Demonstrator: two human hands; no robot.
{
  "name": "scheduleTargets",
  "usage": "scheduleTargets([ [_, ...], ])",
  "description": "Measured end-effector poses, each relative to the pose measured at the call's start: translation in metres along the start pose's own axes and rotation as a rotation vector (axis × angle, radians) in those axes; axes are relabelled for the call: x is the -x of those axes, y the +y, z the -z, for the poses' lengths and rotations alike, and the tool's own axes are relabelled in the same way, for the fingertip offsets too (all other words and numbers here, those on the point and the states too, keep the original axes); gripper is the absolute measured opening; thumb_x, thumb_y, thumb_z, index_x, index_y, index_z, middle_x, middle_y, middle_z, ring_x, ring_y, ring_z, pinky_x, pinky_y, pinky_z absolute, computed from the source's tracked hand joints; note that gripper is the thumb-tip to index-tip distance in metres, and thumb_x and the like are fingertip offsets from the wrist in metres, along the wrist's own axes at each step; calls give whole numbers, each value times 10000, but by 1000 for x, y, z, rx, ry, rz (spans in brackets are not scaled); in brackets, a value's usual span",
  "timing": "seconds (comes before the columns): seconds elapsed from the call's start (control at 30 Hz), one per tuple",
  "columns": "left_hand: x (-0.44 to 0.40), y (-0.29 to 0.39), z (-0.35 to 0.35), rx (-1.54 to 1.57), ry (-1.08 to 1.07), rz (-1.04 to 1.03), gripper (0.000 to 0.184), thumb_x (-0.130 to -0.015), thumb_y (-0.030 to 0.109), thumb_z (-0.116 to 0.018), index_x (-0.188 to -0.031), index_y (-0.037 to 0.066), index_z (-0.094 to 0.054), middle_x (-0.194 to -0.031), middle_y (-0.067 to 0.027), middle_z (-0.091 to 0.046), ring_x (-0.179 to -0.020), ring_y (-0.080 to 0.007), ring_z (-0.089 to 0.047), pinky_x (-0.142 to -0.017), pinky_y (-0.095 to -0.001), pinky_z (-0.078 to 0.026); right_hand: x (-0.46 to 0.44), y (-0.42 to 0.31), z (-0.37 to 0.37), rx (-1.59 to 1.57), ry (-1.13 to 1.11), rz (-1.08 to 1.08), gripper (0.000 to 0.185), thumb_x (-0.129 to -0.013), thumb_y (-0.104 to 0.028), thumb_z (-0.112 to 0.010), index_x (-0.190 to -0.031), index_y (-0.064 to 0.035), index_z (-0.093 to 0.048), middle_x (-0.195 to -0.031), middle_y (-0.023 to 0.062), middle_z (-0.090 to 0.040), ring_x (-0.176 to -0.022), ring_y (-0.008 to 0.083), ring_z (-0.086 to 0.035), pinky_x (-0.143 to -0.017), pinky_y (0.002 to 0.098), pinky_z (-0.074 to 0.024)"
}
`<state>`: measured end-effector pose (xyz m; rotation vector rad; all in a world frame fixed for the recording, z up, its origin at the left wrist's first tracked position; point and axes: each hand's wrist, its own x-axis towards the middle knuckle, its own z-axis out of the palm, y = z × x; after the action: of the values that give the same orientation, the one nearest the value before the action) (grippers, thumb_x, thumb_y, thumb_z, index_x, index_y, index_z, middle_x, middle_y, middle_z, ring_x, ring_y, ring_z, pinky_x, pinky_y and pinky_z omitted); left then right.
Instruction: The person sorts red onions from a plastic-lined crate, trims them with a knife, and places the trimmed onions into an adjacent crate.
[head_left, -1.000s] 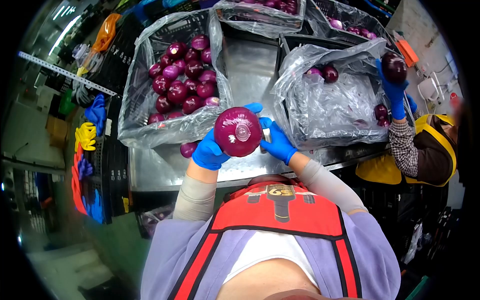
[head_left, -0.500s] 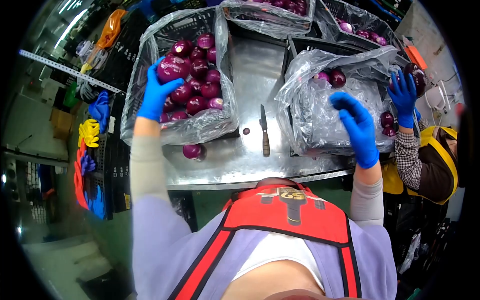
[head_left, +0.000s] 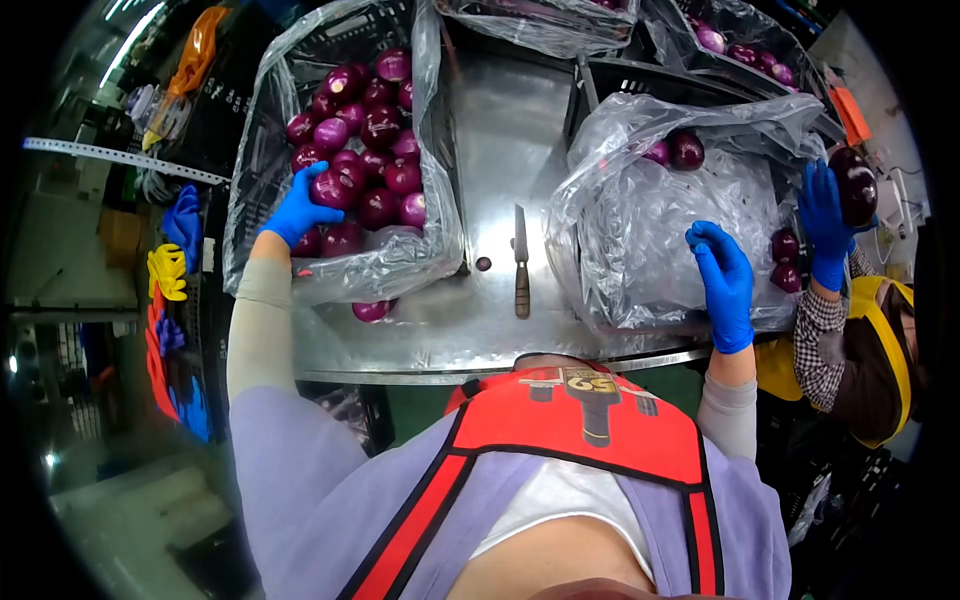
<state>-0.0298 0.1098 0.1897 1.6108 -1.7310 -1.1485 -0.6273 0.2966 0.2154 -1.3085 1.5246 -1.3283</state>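
In the left crate, my left hand, in a blue glove, has thumb and fingers around a red onion. Several more peeled-looking red onions lie about it on clear plastic. My right hand, also gloved, hovers over the right crate's plastic liner. Its fingers are loosely bent, thumb a little apart, and nothing shows in them. On the metal table between the crates lies a knife with a wooden handle. A small dark round piece is beside it.
A co-worker's gloved hand is at a large red onion at the right. Few onions lie in the right crate. Another onion sits below the left crate. More lined crates stand behind. Gloves hang at left.
My left hand has lowered the onion onto the others in the left crate. My right hand has shifted slightly down, its fingers closer together. The view has shifted a little.
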Motion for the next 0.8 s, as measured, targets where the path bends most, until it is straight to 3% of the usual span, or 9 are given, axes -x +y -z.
scheduleTargets([
  [0.13,3,-3,1,-32,-3,-41,986,-546,5,-854,-1389,100,-350,-1349,-123,-446,-1238,-256,-453,-1041,-383,-405,-1,-1,1,8,-31,-31,282,-912,-32,-582,-1187,27,-596,-1107,73,-653,-1015,136,-606,-931,269,-450],
  [0.2,7,-1,2,-197,21,-61,983,-538,31,-868,-1377,90,-359,-1354,-121,-447,-1256,-262,-443,-1051,-385,-398,-2,-3,1,-7,-48,-49,282,-912,-34,-582,-1187,27,-596,-1106,73,-653,-1015,137,-605,-931,268,-449],
  [0.33,8,-14,7,-345,44,18,1011,-501,90,-892,-1366,81,-369,-1330,-135,-475,-1245,-272,-463,-1051,-391,-401,-4,-6,0,-22,-128,-92,283,-912,-43,-588,-1189,13,-598,-1099,69,-654,-998,132,-606,-901,269,-465],
  [0.4,7,-17,10,-642,35,97,1041,-468,158,-901,-1361,75,-374,-1284,-145,-516,-1211,-277,-500,-1031,-403,-422,-5,-6,0,-6,-154,-105,284,-911,-47,-590,-1190,9,-599,-1095,67,-654,-992,130,-606,-889,269,-472],
  [0.6,-1,-58,25,-498,-31,-43,1077,-458,220,-898,-1380,79,-360,-1287,-156,-524,-1193,-286,-518,-1002,-420,-444,-5,-1,-4,-86,-99,-38,256,-897,-60,-616,-1141,19,-614,-1059,60,-653,-980,128,-605,-865,277,-481],
  [0.67,-5,-85,34,-492,-62,22,1096,-461,229,-892,-1396,71,-343,-1275,-145,-531,-1189,-275,-519,-999,-418,-444,1,-17,-1,-56,-13,71,270,-880,-44,-622,-1143,15,-613,-1070,79,-660,-986,140,-613,-871,284,-480],
  [0.77,6,-31,19,-598,-168,207,1025,-531,241,-856,-1404,78,-346,-1248,-148,-548,-1198,-249,-513,-1011,-415,-434,9,-53,21,128,213,407,306,-847,1,-632,-1150,23,-603,-1086,101,-664,-1004,163,-617,-892,291,-473],
  [0.8,9,-25,17,-614,-192,163,957,-580,252,-827,-1398,86,-360,-1240,-155,-557,-1176,-252,-533,-1003,-402,-441,10,-73,27,220,337,455,328,-835,22,-633,-1160,33,-590,-1094,107,-662,-1023,180,-615,-923,303,-460],
])
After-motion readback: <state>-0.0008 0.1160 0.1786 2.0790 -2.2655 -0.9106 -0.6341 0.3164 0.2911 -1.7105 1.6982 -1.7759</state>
